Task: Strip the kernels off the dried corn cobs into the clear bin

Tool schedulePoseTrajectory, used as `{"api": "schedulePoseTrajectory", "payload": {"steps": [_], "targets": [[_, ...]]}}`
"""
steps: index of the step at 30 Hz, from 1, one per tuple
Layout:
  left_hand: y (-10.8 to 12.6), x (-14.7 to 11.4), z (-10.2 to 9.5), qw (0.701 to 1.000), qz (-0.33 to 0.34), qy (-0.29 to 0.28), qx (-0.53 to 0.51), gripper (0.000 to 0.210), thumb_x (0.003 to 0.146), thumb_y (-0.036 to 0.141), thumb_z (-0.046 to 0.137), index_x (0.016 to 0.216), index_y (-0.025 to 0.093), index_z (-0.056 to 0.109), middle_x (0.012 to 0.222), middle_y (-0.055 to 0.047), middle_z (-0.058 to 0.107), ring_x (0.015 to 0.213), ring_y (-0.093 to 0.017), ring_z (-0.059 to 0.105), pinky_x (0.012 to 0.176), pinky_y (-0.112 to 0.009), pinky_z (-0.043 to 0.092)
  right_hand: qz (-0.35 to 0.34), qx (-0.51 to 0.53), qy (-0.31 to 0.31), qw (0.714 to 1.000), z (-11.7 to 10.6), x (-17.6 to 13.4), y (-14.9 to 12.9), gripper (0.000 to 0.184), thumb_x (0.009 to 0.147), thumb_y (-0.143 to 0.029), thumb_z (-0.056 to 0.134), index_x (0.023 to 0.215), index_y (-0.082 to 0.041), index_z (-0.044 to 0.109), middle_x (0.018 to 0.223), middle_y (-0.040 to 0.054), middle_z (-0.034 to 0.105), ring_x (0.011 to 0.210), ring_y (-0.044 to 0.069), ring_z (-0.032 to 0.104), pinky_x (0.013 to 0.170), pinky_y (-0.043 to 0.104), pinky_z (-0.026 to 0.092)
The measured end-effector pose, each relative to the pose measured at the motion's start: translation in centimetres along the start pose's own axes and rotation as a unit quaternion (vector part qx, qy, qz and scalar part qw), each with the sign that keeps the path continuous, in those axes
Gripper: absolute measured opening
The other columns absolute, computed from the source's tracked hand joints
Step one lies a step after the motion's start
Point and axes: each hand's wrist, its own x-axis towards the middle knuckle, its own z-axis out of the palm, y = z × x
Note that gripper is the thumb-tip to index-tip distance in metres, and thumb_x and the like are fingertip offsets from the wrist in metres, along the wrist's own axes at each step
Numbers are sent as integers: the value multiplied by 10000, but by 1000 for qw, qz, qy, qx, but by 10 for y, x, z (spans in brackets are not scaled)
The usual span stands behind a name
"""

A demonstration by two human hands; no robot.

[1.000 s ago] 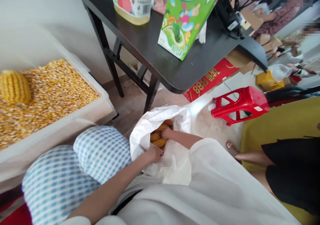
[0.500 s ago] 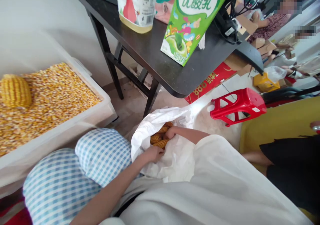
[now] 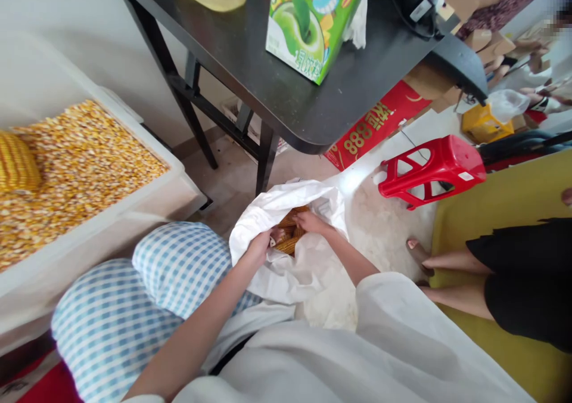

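A white sack (image 3: pixel 250 215) stands with its mouth gaping in front of my lap, and several yellow corn cobs (image 3: pixel 288 246) lie inside. My left hand (image 3: pixel 260 247) reaches in over the left side of the rim. Its fingers are curled and partly hidden, so what they hold cannot be made out. Across the opening, my right hand (image 3: pixel 310 220) has its fingers closed on a cob at the far side of the pile. Blue-and-white checked cloth (image 3: pixel 183 266) covers my knees, left of the sack.
A pale bin (image 3: pixel 179 182) of loose corn kernels (image 3: pixel 89 152) stands at left, with a large corn-cob-shaped object (image 3: pixel 18 163) on top. The dark table (image 3: pixel 286 102) ahead bears a green drink carton (image 3: pixel 308 33). A red stool (image 3: pixel 433 170) and a person's legs (image 3: pixel 460 278) are at right.
My left hand has moved from the sack's near edge farther into its mouth. My right hand has shifted slightly up over the cobs. The view has tilted down a little.
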Motion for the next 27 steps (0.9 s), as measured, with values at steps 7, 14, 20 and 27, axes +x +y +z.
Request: {"api": "schedulePoseTrajectory", "payload": {"steps": [7,14,20,27], "targets": [[-2,1,0,993,-84,-33,-74,73,737,211,541,755,147,571,633,-12,590,538,-117,553,527,-250,472,-53,224,-14,973,-13,-16,-51,413,881,-446,284,775,-147,549,533,-35,447,463,78,393,496,206,349],[-6,-25,-10,965,-139,-171,-139,231,727,361,572,770,134,580,601,-15,561,479,-97,503,449,-216,420,-133,-31,103,985,-3,-71,-108,274,841,-371,452,826,-170,639,947,84,565,1023,217,448,969,469,254],[12,-50,-33,972,-96,-208,-61,219,634,188,700,814,116,596,547,39,475,400,-9,367,343,-123,205,-193,112,67,973,-54,-107,-122,281,830,-363,481,1034,-212,601,1075,61,595,1045,159,512,934,319,381],[86,-152,-125,991,121,42,41,426,568,307,753,948,186,603,832,-21,624,658,-97,556,515,-160,431,-27,104,148,983,-73,-90,-82,308,841,-398,406,980,-204,600,990,52,629,921,177,573,810,301,439]]}}
